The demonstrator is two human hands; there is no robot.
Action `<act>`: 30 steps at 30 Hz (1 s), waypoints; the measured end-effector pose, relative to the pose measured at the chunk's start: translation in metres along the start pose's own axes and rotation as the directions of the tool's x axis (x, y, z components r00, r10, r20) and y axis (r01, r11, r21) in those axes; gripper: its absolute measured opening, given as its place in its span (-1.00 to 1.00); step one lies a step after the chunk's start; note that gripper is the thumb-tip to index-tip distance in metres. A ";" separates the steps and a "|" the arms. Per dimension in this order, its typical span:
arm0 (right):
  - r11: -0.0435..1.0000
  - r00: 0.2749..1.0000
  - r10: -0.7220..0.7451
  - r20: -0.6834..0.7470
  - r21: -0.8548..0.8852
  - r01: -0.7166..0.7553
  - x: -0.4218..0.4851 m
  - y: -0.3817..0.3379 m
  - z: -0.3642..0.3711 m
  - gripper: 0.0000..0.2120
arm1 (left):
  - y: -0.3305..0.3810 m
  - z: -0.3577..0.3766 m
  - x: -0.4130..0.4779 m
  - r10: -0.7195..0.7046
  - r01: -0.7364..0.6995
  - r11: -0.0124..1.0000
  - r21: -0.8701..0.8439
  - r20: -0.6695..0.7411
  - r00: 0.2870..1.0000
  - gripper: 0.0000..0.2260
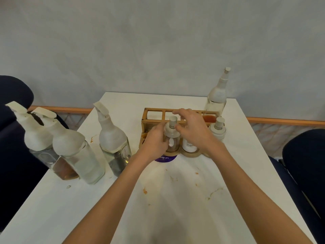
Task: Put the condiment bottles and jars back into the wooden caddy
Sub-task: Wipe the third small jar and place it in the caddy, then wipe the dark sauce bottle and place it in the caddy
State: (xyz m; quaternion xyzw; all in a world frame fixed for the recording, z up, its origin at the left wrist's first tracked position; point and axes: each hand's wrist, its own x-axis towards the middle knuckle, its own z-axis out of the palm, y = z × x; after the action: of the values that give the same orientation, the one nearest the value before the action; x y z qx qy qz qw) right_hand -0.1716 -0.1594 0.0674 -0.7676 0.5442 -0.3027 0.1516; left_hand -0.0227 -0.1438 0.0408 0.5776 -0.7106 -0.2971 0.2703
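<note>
Head camera: a person is seating a brown-filled jar in the front-left ring of the caddy, mid-way along a stained white table. The left hand is clamping the jar's side, fingers curled against the glass. The right hand is hovering just above and behind the lid, fingers spread and holding nothing. A sugar jar is sitting in the neighbouring ring, partly behind that hand. A 3rd jar is standing at the caddy's right end; whether it is in a ring or on the table cannot be told. 4 tall bottles are waiting outside the caddy: the 3 left bottles are grouped well to its left, and the far bottle is standing just behind its right corner. 2 rear slots are showing bare table through them.

The small-jar stage appears to be nearing its end. The next move likely calls for letting go of the jar and bringing a bottle over upright. It would then be lowered into a rear slot without clipping the jar lids in front.
</note>
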 end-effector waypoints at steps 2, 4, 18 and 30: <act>0.999 1.000 -0.001 -0.029 0.040 0.002 -0.006 -0.010 -0.011 -0.70 | 0.008 -0.013 -0.015 0.065 -0.065 0.998 0.020 -0.007 0.998 -0.55; 0.995 0.997 0.008 -0.071 0.098 -0.001 -0.013 -0.021 -0.021 -0.74 | 0.016 -0.028 -0.033 0.105 -0.105 0.994 0.001 0.022 0.994 -0.57; 0.961 0.995 0.102 -0.013 0.261 -0.095 -0.037 -0.115 0.016 -0.68 | 0.001 -0.120 -0.135 0.196 -0.507 0.800 -0.321 -0.658 0.727 -0.76; 0.884 0.970 0.225 0.091 0.400 -0.243 -0.030 -0.132 0.125 -0.28 | -0.091 -0.076 -0.168 0.047 -0.166 0.956 -0.243 -0.431 0.901 -0.57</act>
State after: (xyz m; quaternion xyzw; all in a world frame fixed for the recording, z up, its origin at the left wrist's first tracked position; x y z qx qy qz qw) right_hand -0.0014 -0.0960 0.0368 -0.6538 0.5543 -0.3731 0.3551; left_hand 0.1237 -0.0017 0.0188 0.5448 -0.6184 -0.2459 0.5102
